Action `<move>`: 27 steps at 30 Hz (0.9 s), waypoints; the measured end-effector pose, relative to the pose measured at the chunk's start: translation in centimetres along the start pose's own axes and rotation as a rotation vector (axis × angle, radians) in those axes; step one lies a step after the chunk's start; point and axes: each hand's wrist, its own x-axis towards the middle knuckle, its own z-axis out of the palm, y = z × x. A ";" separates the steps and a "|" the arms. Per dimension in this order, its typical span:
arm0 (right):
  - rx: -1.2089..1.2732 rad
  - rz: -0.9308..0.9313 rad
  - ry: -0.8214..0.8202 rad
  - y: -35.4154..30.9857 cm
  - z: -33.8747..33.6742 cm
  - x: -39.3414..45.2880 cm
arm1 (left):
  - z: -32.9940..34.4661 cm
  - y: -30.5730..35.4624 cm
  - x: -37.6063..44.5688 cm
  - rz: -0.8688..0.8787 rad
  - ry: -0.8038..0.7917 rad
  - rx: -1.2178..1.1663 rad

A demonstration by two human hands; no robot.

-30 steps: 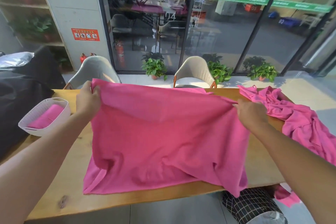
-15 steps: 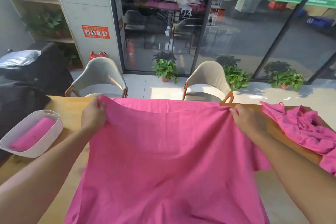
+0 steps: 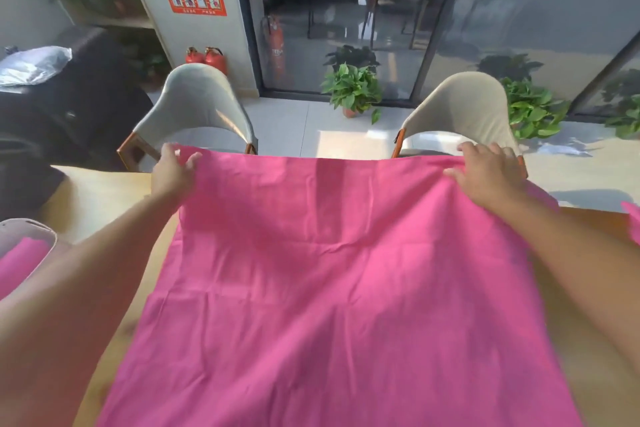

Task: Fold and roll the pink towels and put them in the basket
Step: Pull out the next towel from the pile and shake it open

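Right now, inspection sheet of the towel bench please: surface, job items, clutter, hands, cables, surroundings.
Surface: wooden table, mostly covered by cloth.
Job's things: pink towel spread flat over the table; white basket at the left edge with a pink roll inside; edge of another pink cloth at far right.
Clutter: nothing seen on the table.
Hands: left hand grips the towel's far left corner; right hand grips the far right corner.
Cables: nothing seen.
Surroundings: two chairs across the table, potted plants by the glass wall, red fire extinguishers, silver bag on dark furniture at left.
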 end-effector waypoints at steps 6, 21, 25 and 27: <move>0.132 0.007 -0.263 -4.3 6.2 -4.6 | 2.7 -3.7 -4.3 0.095 -0.206 0.246; 0.341 0.373 -0.420 -1.7 4.9 -36.2 | -3.6 -20.6 -29.5 -0.130 -0.255 0.433; 0.264 0.489 -0.525 1.2 5.6 -43.0 | -5.7 -23.4 -32.7 -0.178 -0.242 0.462; 0.256 0.528 -0.561 2.0 5.8 -44.9 | -6.1 -24.4 -33.4 -0.172 -0.252 0.482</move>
